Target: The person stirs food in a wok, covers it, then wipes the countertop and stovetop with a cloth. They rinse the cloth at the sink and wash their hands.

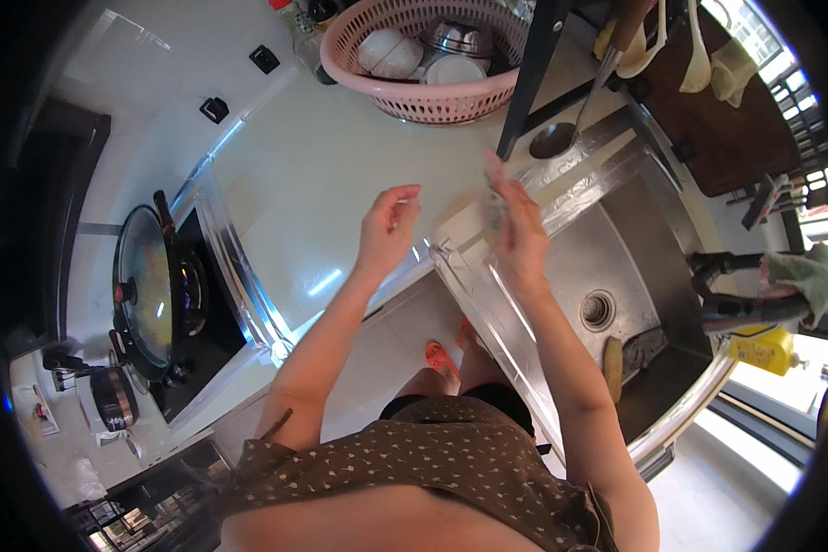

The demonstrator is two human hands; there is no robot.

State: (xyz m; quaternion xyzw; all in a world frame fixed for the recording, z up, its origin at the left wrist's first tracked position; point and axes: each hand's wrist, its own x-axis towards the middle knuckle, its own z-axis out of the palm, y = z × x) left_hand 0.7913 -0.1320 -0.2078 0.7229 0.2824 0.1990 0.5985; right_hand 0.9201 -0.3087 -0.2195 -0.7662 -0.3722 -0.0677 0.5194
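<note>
My left hand (pixel 388 231) hovers over the pale countertop (pixel 297 179) near its front edge. Its fingers are loosely bent, a gap shows between finger and thumb, and I see nothing in it. At the corner between counter and sink, my right hand (pixel 521 231) is raised and smeared by motion, fingers pointing away from me. A small blurred greenish-white patch lies against its left side; I cannot tell whether that is held or behind it. To the right of this hand is the stainless steel sink (pixel 573 276), its drain strainer (pixel 598 310) in view.
A pink plastic basket (pixel 441 100) of bowls stands at the back. On the left, a lidded wok (pixel 148 293) sits over a lit gas burner (pixel 192 286). A ladle (pixel 555 140) rests behind the sink. A loofah-like scrubber (pixel 613 369) lies in the sink; a yellow bottle (pixel 764 350) stands right.
</note>
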